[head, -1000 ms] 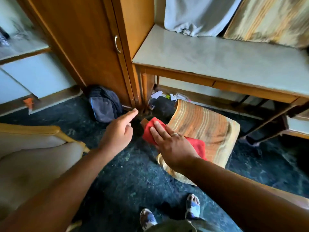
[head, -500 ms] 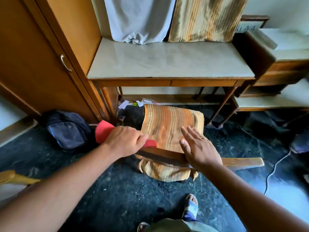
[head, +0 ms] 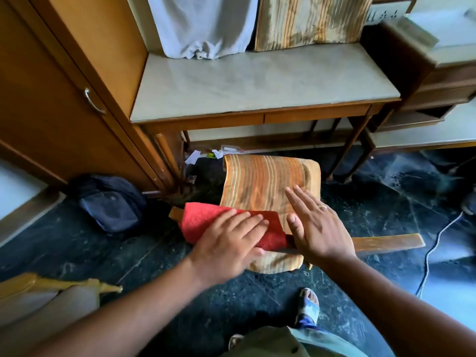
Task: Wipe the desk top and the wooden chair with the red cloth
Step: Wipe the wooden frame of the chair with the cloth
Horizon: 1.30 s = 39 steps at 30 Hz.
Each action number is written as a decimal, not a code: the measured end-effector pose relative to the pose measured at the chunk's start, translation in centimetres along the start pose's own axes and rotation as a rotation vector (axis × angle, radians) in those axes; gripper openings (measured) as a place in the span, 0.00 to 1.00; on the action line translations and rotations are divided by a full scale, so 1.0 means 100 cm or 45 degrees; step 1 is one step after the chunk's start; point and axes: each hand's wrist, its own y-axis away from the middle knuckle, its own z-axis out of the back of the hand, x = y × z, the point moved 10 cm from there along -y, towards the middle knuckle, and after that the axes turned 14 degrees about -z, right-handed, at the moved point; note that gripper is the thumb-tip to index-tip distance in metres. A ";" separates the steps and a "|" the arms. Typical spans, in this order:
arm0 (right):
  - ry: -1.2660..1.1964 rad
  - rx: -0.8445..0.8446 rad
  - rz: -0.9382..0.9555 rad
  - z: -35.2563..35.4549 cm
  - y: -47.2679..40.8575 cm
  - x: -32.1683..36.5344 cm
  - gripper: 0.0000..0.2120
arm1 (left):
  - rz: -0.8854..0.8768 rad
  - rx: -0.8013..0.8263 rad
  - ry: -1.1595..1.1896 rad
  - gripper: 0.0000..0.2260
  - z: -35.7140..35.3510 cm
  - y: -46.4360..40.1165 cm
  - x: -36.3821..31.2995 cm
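Observation:
The red cloth (head: 206,219) lies folded over the top rail of the wooden chair (head: 386,244), near the rail's left end. My left hand (head: 229,240) presses on the cloth, palm down, thumb under the rail. My right hand (head: 316,228) rests flat and spread on the rail and the striped orange seat cushion (head: 262,184), just right of the cloth. The pale desk top (head: 257,81) stands behind the chair, bare across its middle.
A white cloth (head: 206,24) and a striped cushion (head: 309,19) lean at the desk's back. A wooden wardrobe (head: 64,86) stands left, a dark bag (head: 110,202) at its foot. Lower tables (head: 438,86) sit right, a cable (head: 435,243) on the floor, an armchair (head: 38,300) bottom left.
The cloth passed from my right hand to my left. It now sits further right on the chair rail, with my left hand flat on it. My right hand moved onto the rail and cushion.

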 end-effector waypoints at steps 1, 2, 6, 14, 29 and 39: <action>0.013 0.005 -0.006 -0.001 0.000 -0.001 0.32 | -0.032 0.064 -0.015 0.21 0.004 0.003 0.020; 0.019 0.011 -0.008 -0.002 -0.001 -0.001 0.32 | 0.015 0.126 0.003 0.20 0.008 0.006 0.046; 0.034 0.024 -0.007 -0.003 0.000 -0.001 0.33 | 0.189 0.281 0.254 0.25 0.000 0.024 0.108; -0.099 -0.090 0.097 0.005 0.000 0.006 0.30 | 0.196 0.212 0.076 0.27 0.007 0.016 0.099; -0.195 0.410 0.257 0.017 0.021 -0.037 0.25 | -0.149 0.061 -0.041 0.39 -0.003 -0.033 -0.040; 0.206 0.958 0.357 0.031 -0.027 -0.037 0.12 | 0.257 0.680 0.689 0.06 -0.003 -0.090 0.017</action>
